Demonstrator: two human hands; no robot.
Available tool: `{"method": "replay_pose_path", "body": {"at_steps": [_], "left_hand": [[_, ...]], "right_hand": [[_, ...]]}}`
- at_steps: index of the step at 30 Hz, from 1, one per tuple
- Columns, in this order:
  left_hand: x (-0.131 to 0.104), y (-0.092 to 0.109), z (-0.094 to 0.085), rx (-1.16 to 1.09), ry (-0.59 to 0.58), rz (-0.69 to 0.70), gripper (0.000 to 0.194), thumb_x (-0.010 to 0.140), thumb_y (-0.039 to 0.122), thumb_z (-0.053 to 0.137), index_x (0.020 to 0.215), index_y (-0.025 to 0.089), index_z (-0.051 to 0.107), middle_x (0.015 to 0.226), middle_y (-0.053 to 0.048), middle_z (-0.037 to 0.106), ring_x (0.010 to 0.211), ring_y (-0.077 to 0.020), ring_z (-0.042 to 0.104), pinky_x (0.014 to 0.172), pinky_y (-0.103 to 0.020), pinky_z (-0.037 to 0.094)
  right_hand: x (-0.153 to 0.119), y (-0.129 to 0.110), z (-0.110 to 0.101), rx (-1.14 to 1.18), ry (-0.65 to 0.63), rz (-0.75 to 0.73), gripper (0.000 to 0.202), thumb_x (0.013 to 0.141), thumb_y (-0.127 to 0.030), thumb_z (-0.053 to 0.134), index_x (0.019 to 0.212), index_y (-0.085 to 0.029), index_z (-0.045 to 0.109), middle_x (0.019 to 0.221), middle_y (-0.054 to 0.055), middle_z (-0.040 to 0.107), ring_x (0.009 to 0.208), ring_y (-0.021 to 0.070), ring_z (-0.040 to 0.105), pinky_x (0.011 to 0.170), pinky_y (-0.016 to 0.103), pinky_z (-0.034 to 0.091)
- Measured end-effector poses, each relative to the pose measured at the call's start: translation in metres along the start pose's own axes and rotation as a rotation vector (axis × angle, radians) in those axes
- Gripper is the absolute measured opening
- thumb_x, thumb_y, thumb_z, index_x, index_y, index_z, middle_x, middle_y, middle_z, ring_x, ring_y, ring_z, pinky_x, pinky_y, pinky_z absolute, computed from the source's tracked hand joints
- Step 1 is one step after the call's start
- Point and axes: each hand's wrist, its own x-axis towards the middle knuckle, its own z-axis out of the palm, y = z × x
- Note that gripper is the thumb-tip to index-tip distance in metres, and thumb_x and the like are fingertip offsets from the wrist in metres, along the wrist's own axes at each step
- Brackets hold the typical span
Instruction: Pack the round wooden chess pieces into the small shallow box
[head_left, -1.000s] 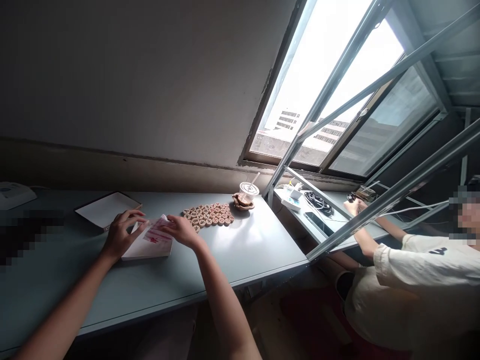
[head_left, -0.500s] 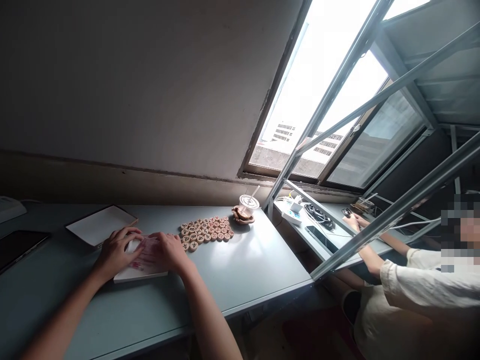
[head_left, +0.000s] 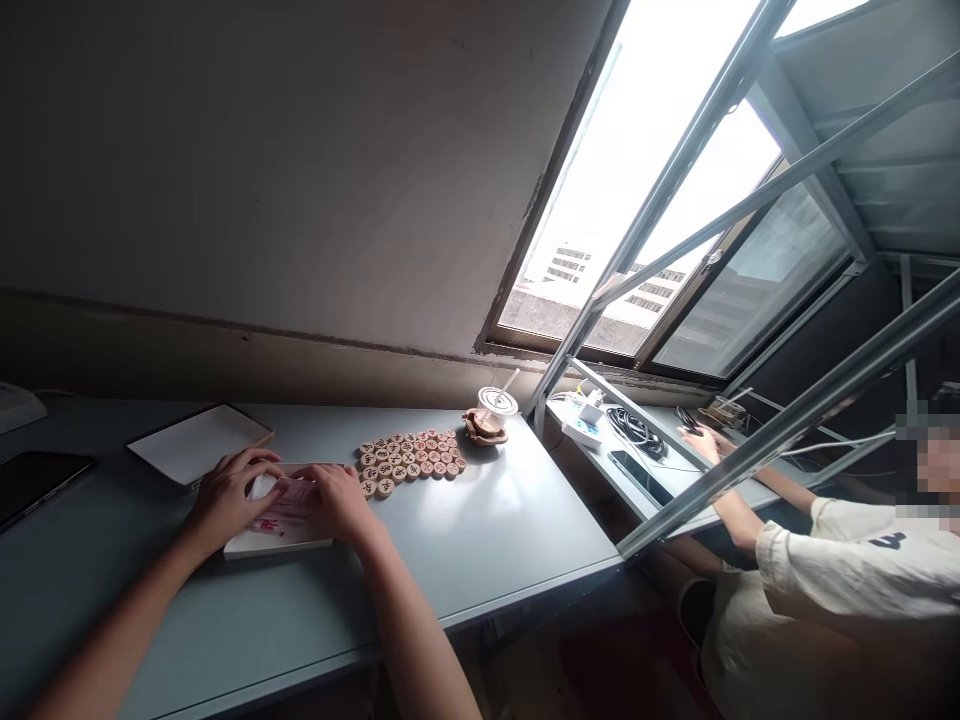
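Observation:
A shallow white box [head_left: 247, 548] lies on the desk in front of me. In it is a thin, see-through sheet with pink-red print [head_left: 289, 507], perhaps plastic. My left hand [head_left: 234, 490] is at the box's left side, thumb and fingers closed on the sheet's left part. From the right, my right hand [head_left: 337, 500] holds the sheet's other side, and its fingertips are partly hidden. Just beyond my right hand, round wooden Chinese chess pieces [head_left: 409, 460] with black and red characters lie in close rows. Behind my left hand sits a white-lined box lid [head_left: 199, 445].
At the far left are a dark tablet or phone [head_left: 41, 490] and a white device [head_left: 19, 408]. A lidded plastic cup [head_left: 496, 405] stands in a brown holder [head_left: 484, 435] by the wall. Metal bars [head_left: 585, 330] rise at the right; beyond them a person [head_left: 825, 560] sits at another desk.
My hands stay at the box and the sheet has shifted slightly between them, showing more of its print. The view has tilted a little. The other person's hands have moved slightly.

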Motion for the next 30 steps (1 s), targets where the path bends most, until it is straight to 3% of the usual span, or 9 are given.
{"method": "replay_pose_path", "body": {"at_steps": [12, 18, 24, 30], "left_hand": [[-0.001, -0.008, 0.004, -0.011, -0.004, -0.01, 0.018, 0.067, 0.042, 0.057, 0.068, 0.025, 0.063, 0.097, -0.005, 0.064, 0.091, -0.0273, 0.057, 0.08, -0.036, 0.043], [-0.001, -0.008, 0.004, 0.02, -0.053, -0.037, 0.022, 0.07, 0.044, 0.054, 0.074, 0.025, 0.064, 0.099, -0.004, 0.064, 0.094, -0.0261, 0.056, 0.083, -0.035, 0.043], [0.0, -0.008, 0.004, 0.059, -0.098, -0.045, 0.025, 0.075, 0.043, 0.048, 0.081, 0.027, 0.065, 0.105, 0.001, 0.061, 0.098, -0.0223, 0.053, 0.088, -0.034, 0.042], [0.0, 0.009, -0.005, 0.041, -0.086, -0.101, 0.019, 0.074, 0.034, 0.052, 0.083, 0.024, 0.066, 0.106, -0.004, 0.06, 0.1, -0.0232, 0.052, 0.092, -0.036, 0.04]], "right_hand": [[-0.001, 0.003, 0.003, -0.037, 0.031, 0.002, 0.048, 0.08, -0.01, 0.045, 0.126, -0.024, 0.04, 0.114, 0.003, 0.057, 0.105, 0.0188, 0.049, 0.088, 0.029, 0.033], [-0.001, 0.002, 0.003, -0.025, 0.017, 0.009, 0.045, 0.08, -0.012, 0.046, 0.122, -0.024, 0.04, 0.115, 0.004, 0.053, 0.107, 0.0191, 0.045, 0.09, 0.029, 0.033], [0.003, 0.008, 0.011, -0.093, 0.064, -0.003, 0.037, 0.078, -0.013, 0.049, 0.114, -0.021, 0.046, 0.104, 0.005, 0.051, 0.097, 0.0199, 0.044, 0.083, 0.029, 0.036], [0.004, 0.011, 0.014, -0.092, 0.145, -0.042, 0.038, 0.074, -0.009, 0.049, 0.111, -0.018, 0.049, 0.104, 0.007, 0.048, 0.096, 0.0205, 0.041, 0.085, 0.029, 0.037]]}}
